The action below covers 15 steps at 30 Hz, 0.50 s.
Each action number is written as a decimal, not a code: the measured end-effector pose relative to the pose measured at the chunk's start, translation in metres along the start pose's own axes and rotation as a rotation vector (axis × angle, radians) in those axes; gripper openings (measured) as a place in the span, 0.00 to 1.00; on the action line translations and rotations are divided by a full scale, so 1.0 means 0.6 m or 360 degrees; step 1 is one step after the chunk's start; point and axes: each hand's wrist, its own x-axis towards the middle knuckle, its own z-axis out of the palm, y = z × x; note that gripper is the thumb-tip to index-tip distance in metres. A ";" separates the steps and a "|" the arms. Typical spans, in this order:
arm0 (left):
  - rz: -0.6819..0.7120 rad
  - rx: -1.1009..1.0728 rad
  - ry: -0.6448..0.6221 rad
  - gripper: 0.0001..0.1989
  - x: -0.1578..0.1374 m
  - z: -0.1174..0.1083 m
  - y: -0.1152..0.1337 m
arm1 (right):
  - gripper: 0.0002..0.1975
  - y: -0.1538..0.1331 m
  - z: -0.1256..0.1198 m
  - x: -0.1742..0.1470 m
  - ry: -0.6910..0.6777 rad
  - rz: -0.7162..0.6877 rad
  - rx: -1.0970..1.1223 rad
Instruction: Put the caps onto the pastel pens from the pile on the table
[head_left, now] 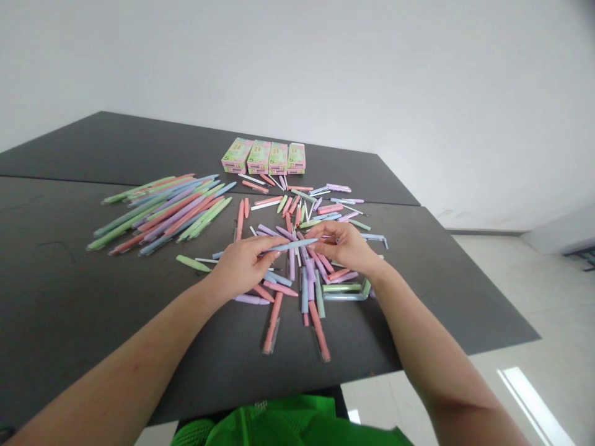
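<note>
**A:** In the head view, what do the hands have?

**B:** One light-blue pen (294,245), held level above the loose heap of pen parts (302,260) near the middle of the worktop (56,297). The left hand (242,266) pinches its near end between thumb and fingers; the right hand (346,246) pinches the far end the same way. Both are closed on the pen, not spread.

**B:** I judge that they are joining or pulling apart two halves of it; I cannot tell which.

**A:** How should that be done well?

**B:** Keep both pinches close to the joint and the pen straight, so that force runs along the barrel and nothing bends. Lift it just clear of the heap, so that the pink and purple barrels under the wrists are not dragged.

**A:** What else lies about?

**B:** A fanned row of whole pens (158,214) lies toward the left edge, well apart from the hands. Four small pastel boxes (263,156) stand side by side at the far edge. Two pink pens with clear caps (297,328) point toward the near edge, just below the hands.

**A:** Any hazard?

**B:** The forearms rest low; a sweep of either could scatter the heap toward the right edge.
</note>
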 end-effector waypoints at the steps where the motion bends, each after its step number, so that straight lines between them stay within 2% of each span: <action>1: -0.0003 0.0001 0.0011 0.17 0.000 0.001 0.000 | 0.11 0.001 0.001 0.001 0.0015 0.0013 -0.0027; 4: -0.0006 0.0031 0.0062 0.16 -0.001 0.002 0.001 | 0.13 0.003 0.007 0.002 -0.0012 0.0081 -0.0100; 6: 0.0003 0.0087 0.0077 0.16 -0.002 0.002 0.002 | 0.18 0.003 0.010 0.003 -0.0079 0.0088 -0.0209; 11: -0.0007 0.0206 0.0024 0.15 0.000 -0.004 0.008 | 0.26 0.005 0.012 0.003 -0.0136 0.0158 -0.0308; 15: -0.0051 0.0235 -0.0027 0.15 0.001 -0.007 0.009 | 0.17 0.006 0.009 0.001 -0.0105 0.0062 -0.0183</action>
